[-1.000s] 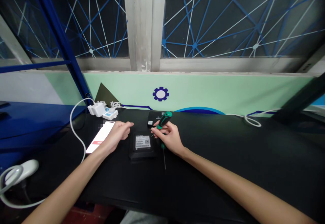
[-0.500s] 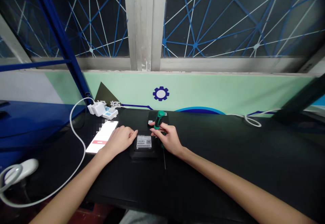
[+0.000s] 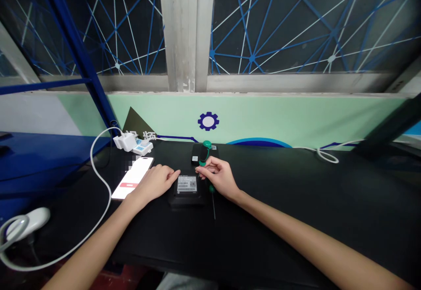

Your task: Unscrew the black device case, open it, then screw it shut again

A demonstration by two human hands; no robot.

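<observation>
A small black box [image 3: 187, 189] with a white label lies bottom up on the black table [image 3: 283, 202]. My left hand [image 3: 157, 183] rests against its left edge, fingers curled with the fingertips on the box. My right hand [image 3: 219, 176] is closed on a green-handled screwdriver [image 3: 205, 153], held nearly upright over the box's right rear corner. Behind the box lies a second small black device [image 3: 197, 154]. A thin second screwdriver [image 3: 212, 200] lies on the table beside the box, under my right wrist.
A phone [image 3: 132, 177] with a lit screen lies left of my left hand. Behind it sit a white charger [image 3: 125, 141] and a white cable [image 3: 95, 167] that loops to the front left. A white cable [image 3: 327, 155] lies at the back right.
My left hand slid right from the phone to the box's left edge. My right hand tipped the green screwdriver from slanted to nearly upright over the box.
</observation>
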